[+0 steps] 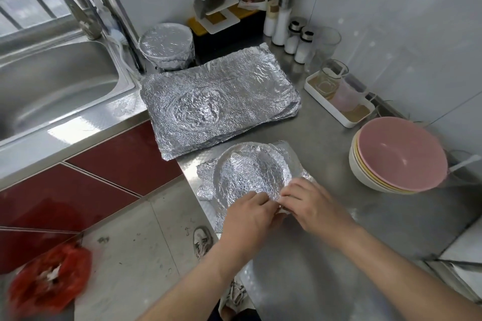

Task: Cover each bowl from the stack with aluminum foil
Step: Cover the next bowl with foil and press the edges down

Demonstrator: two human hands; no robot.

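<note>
A bowl draped in a crinkled sheet of aluminum foil (247, 172) sits on the steel counter in front of me. My left hand (251, 212) and my right hand (310, 207) pinch the foil together at the bowl's near rim. A stack of bowls (399, 156), pink on top with yellow and cream below, stands at the right. A foil-covered bowl (167, 44) stands at the back by the sink. A flat pile of foil sheets (221, 101) lies behind the bowl I hold.
The sink (52, 86) and tap are at the left. Salt shakers and bottles (294, 34), a glass (327, 44) and a white tray with cups (336, 96) line the back right wall. A red bag (49, 279) lies on the floor below.
</note>
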